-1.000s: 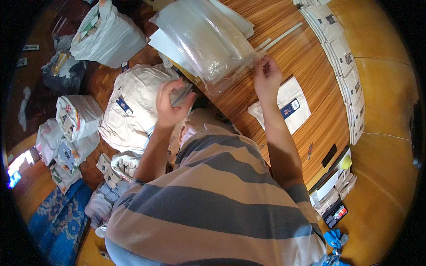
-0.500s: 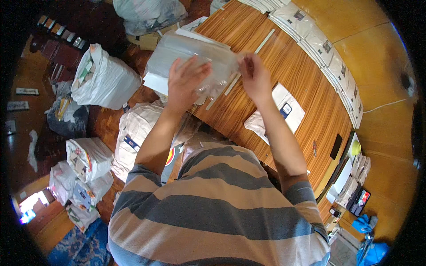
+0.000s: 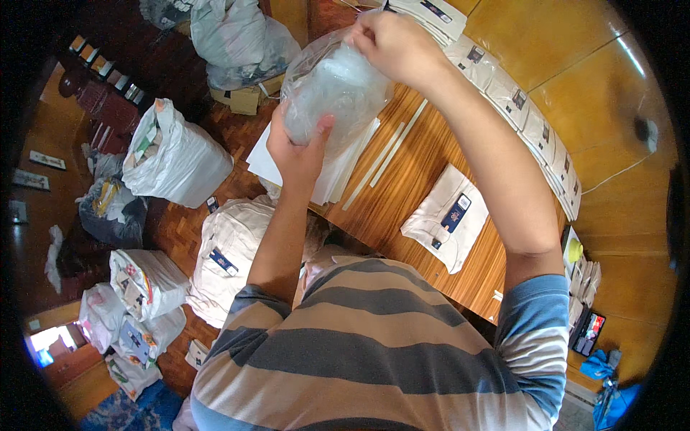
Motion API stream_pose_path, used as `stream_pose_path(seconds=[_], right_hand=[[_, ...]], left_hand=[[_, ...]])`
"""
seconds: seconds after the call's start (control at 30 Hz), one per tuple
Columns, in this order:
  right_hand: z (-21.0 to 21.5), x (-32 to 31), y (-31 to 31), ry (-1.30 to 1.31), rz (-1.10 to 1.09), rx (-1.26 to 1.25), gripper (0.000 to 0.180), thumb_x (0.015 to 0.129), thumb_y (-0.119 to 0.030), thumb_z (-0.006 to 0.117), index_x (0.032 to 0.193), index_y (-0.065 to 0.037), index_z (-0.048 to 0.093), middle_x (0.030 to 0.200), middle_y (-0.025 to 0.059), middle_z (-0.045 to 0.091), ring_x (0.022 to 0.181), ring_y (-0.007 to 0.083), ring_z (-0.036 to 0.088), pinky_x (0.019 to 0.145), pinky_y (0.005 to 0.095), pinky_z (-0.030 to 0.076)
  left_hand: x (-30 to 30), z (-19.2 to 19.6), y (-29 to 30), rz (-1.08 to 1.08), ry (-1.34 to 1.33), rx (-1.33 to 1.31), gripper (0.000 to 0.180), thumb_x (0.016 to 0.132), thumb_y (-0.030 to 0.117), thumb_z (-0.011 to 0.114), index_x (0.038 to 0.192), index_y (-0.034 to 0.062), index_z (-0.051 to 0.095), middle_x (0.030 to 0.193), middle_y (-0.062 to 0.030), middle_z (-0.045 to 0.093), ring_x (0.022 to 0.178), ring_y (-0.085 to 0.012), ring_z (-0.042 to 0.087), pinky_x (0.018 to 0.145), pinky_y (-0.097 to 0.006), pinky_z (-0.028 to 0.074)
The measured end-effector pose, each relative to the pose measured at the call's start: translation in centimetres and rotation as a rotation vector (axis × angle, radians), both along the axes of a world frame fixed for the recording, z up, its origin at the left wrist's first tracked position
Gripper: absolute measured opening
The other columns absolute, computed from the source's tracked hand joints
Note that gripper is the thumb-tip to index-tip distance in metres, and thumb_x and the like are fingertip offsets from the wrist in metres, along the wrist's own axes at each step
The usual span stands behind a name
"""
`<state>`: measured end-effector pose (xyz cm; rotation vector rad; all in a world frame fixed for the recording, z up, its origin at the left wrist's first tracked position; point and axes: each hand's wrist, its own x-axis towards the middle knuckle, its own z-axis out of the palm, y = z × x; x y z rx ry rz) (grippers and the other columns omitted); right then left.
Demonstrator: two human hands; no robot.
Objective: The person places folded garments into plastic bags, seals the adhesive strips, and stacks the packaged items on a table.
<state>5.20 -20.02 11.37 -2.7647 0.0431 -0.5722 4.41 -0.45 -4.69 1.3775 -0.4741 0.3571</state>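
A clear plastic bag (image 3: pixel 334 90) is lifted above the far left part of the wooden table and looks puffed out. My left hand (image 3: pixel 300 151) grips its lower near side, thumb over the front. At its upper edge my right hand (image 3: pixel 399 47) is closed in a pinch, with the arm stretched far across the table. Beneath the bag lie white sheets (image 3: pixel 264 159) at the table's corner. A folded off-white garment (image 3: pixel 467 223) with a navy tag (image 3: pixel 456 213) rests on the table below my right forearm.
Packed garments (image 3: pixel 507 97) line the table's far right edge. Two pale strips (image 3: pixel 388 154) lie on the wooden table (image 3: pixel 384 223). On the floor to the left stand a large white sack (image 3: pixel 176 158) and several filled bags. A pile of pale garments (image 3: pixel 230 244) sits beside my left arm.
The plastic has come up off the sheets and is now held in both hands. My right hand moved far and up to its edge. My left hand closed on it.
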Motion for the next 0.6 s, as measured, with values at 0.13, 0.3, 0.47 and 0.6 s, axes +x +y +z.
stream_pose_path(seconds=[0.13, 0.3, 0.47, 0.6], right_hand=[[4.3, -0.7, 0.8, 0.019, 0.000, 0.061, 0.023, 0.093, -0.022, 0.064, 0.093, -0.002, 0.076, 0.090, 0.0242, 0.075, 0.091, 0.0331, 0.076, 0.083, 0.0456, 0.058], [2.7, -0.7, 0.7, 0.181, -0.124, -0.089, 0.061, 0.088, -0.068, 0.070, 0.084, -0.008, 0.075, 0.073, 0.0117, 0.071, 0.070, 0.0271, 0.070, 0.068, 0.0384, 0.055], [0.4, -0.7, 0.3, 0.048, 0.034, -0.364, 0.048, 0.095, -0.057, 0.067, 0.085, -0.011, 0.077, 0.071, 0.0103, 0.071, 0.068, 0.0313, 0.070, 0.065, 0.0423, 0.055], [1.3, 0.1, -0.2, -0.060, 0.034, -0.267, 0.038, 0.098, -0.045, 0.067, 0.091, -0.009, 0.078, 0.074, 0.0132, 0.072, 0.071, 0.0344, 0.071, 0.068, 0.0451, 0.057]], left_hand=[[0.7, -0.7, 0.2, 0.004, -0.031, 0.017, 0.063, 0.083, 0.023, 0.092, 0.130, -0.0020, 0.059, 0.115, -0.0117, 0.070, 0.104, -0.0198, 0.066, 0.092, -0.034, 0.053], [0.6, -0.7, -0.1, 0.008, -0.006, 0.013, 0.063, 0.083, 0.023, 0.092, 0.131, -0.0026, 0.059, 0.117, -0.0128, 0.069, 0.107, -0.0208, 0.065, 0.095, -0.036, 0.053], [0.5, -0.5, -0.4, -0.061, 0.022, -0.032, 0.064, 0.082, 0.021, 0.092, 0.132, -0.0035, 0.058, 0.119, -0.0141, 0.069, 0.109, -0.0223, 0.066, 0.096, -0.037, 0.053], [1.0, -1.3, -0.3, -0.054, 0.013, -0.033, 0.067, 0.081, 0.019, 0.092, 0.134, -0.0045, 0.057, 0.120, -0.0150, 0.069, 0.110, -0.0229, 0.066, 0.097, -0.037, 0.053]])
